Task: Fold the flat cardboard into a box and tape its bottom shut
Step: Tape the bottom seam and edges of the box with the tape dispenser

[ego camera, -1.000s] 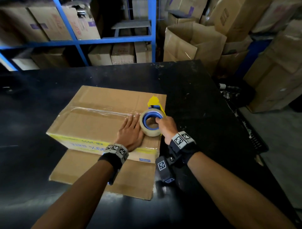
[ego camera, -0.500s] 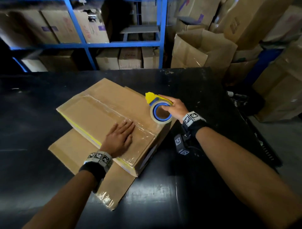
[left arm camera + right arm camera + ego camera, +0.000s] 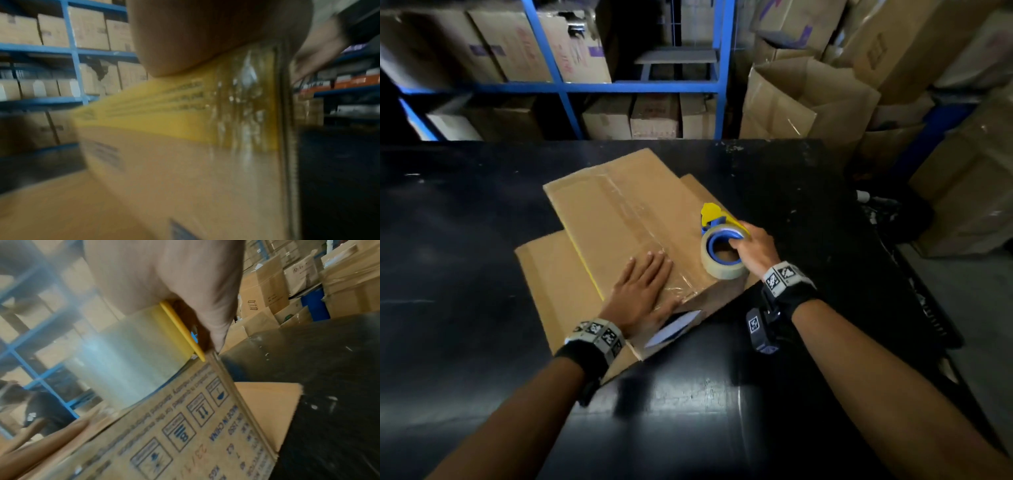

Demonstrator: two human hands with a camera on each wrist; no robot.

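Note:
A brown cardboard box (image 3: 619, 219) lies upside down on the black table (image 3: 465, 222), its bottom flaps closed and a strip of clear tape (image 3: 640, 222) running along the seam. My left hand (image 3: 643, 294) presses flat on the near end of the box, fingers straight. My right hand (image 3: 751, 248) grips a roll of clear tape in a yellow and blue dispenser (image 3: 722, 243) at the box's right edge. In the right wrist view the tape roll (image 3: 131, 356) sits against the printed side of the box (image 3: 185, 434). In the left wrist view the box's yellow band (image 3: 164, 113) shows blurred.
The box's open flaps (image 3: 558, 274) spread flat on the table under it. Blue shelving (image 3: 619, 85) with cartons stands behind the table. Open and stacked cardboard boxes (image 3: 808, 99) crowd the right side. The table's right edge (image 3: 893, 274) drops to a grey floor.
The box has turned clockwise under my left hand, its taped seam now running away from me. My right hand with the tape dispenser has moved to the box's right near corner.

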